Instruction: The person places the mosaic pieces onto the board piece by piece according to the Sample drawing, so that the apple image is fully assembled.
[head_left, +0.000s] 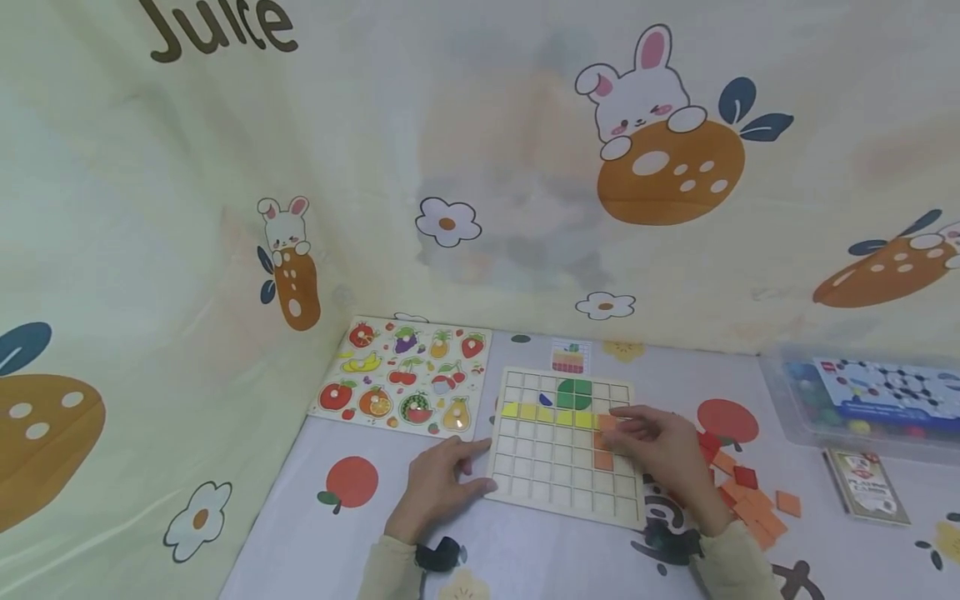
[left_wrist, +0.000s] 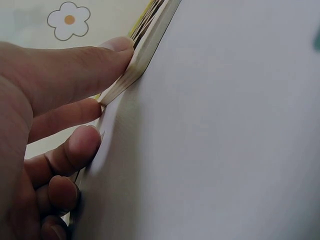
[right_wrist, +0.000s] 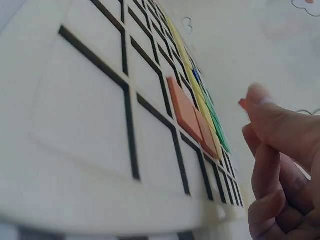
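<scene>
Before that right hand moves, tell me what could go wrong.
The small reddish tile pinched in the right hand shows only a corner, so it might slip or land askew. The left hand touches the edge of the grid board; a push there could shift the board. The right sleeve lies close beside the loose tiles, so drawing the arm back may scatter some.

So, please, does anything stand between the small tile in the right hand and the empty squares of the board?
Nothing visible does. The right wrist view shows only open space between the tile, pinched in the right hand, and the board. The left hand touches the board's left edge, out of the way.
</scene>
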